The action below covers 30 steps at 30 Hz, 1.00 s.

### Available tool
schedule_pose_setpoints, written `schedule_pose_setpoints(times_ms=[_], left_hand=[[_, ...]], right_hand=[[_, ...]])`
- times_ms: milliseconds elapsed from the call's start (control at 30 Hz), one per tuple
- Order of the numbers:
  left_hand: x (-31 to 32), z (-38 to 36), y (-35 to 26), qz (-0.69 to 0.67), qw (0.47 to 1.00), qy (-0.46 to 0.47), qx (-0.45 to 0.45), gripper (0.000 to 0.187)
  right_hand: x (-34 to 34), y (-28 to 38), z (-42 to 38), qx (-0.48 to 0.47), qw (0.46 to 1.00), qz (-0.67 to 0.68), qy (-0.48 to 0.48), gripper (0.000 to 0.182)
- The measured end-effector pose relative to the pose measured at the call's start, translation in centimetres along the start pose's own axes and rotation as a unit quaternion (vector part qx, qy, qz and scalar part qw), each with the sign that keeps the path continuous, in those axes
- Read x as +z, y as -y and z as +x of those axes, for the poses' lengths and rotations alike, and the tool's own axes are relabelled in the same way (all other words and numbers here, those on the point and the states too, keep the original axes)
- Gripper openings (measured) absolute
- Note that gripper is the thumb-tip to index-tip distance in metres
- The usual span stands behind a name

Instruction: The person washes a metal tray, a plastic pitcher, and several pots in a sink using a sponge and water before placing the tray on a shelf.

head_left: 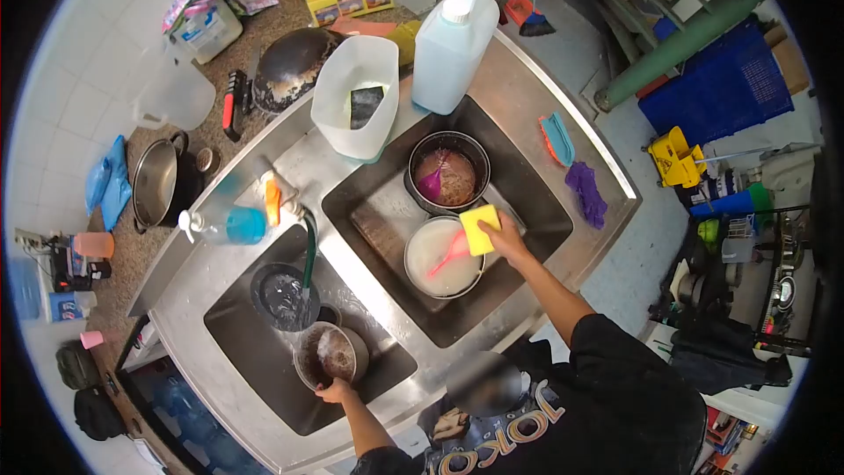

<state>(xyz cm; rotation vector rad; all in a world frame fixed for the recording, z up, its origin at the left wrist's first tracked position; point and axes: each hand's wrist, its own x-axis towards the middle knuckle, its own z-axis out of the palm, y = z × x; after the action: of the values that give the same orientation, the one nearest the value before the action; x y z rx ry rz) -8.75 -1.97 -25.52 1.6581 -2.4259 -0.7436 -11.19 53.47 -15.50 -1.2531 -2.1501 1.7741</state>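
My right hand [507, 239] grips a yellow sponge [476, 230] above the right sink basin. Just under the sponge is a pot of cloudy whitish liquid [431, 251], with a pink utensil [453, 253] in it. Behind it stands a dark pot [413, 178] of brownish water, a magenta utensil [431, 183] inside. In the left basin, my left hand [334, 390] is closed on the near rim of a metal pot [353, 354] holding suds and brownish water. Beside that pot sits a dark round pan [274, 296] with water, below a green hose [310, 246].
Behind the basins stand a large jug [453, 48] and a cut plastic container [338, 119] holding a dark scouring pad. A soap bottle [237, 226] is near the tap. On the right ledge lie a brush [557, 139] and a purple cloth [585, 193].
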Motion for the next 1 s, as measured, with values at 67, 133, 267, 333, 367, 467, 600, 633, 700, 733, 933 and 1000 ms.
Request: schedule_pose_setpoints(times_ms=[67, 133, 267, 333, 367, 467, 600, 633, 700, 733, 933, 1000], left_hand=[[-0.4, -1.5, -1.4, 0.103, 0.991, 0.033, -0.075, 0.062], [-1.0, -2.8, -3.0, 0.193, 0.98, 0.003, -0.038, 0.066], [-3.5, -11.1, -9.8, 0.182, 0.961, -0.067, 0.198, 0.053], [-4.0, -16.2, -13.3, 0.006, 0.927, -0.028, 0.375, 0.037], [-3.6, -19.8, -16.2, -0.086, 0.909, 0.026, 0.407, 0.029], [-0.5, -27.2, -21.8, -0.105, 0.841, 0.212, 0.486, 0.021], [10.6, -32.5, -28.8, -0.087, 0.796, 0.343, 0.491, 0.027], [14.5, -32.8, -29.8, -0.095, 0.787, 0.324, 0.516, 0.034], [21.7, -32.9, -30.9, -0.038, 0.78, 0.259, 0.568, 0.047], [23.9, -32.8, -31.8, 0.005, 0.792, 0.306, 0.528, 0.048], [31.2, -31.4, -30.1, 0.017, 0.78, 0.412, 0.47, 0.032], [29.1, -32.1, -30.1, -0.009, 0.778, 0.411, 0.476, 0.031]], right_hand=[[-0.4, -0.5, 4.1, -0.003, 0.993, -0.099, -0.064, 0.047], [-0.5, -2.7, 8.5, 0.015, 0.977, -0.159, -0.144, 0.048], [-0.5, -4.4, 13.6, 0.033, 0.981, -0.099, -0.161, 0.042], [-0.3, -5.5, 15.0, 0.025, 0.978, -0.112, -0.172, 0.041], [-0.3, -5.7, 15.3, 0.031, 0.979, -0.109, -0.167, 0.041], [0.3, -5.1, 15.0, 0.041, 0.983, -0.071, -0.164, 0.041], [0.7, -6.1, 15.9, 0.09, 0.984, -0.026, -0.152, 0.046], [0.9, -6.6, 16.3, 0.083, 0.987, -0.02, -0.138, 0.046], [1.1, -8.5, 17.2, 0.155, 0.984, 0.057, -0.069, 0.055], [1.5, -9.1, 16.9, 0.159, 0.983, 0.058, -0.07, 0.055], [-0.1, -2.5, 13.4, -0.103, 0.98, -0.104, -0.134, 0.042], [-1.5, 2.3, 11.5, -0.113, 0.988, -0.093, -0.054, 0.032]])
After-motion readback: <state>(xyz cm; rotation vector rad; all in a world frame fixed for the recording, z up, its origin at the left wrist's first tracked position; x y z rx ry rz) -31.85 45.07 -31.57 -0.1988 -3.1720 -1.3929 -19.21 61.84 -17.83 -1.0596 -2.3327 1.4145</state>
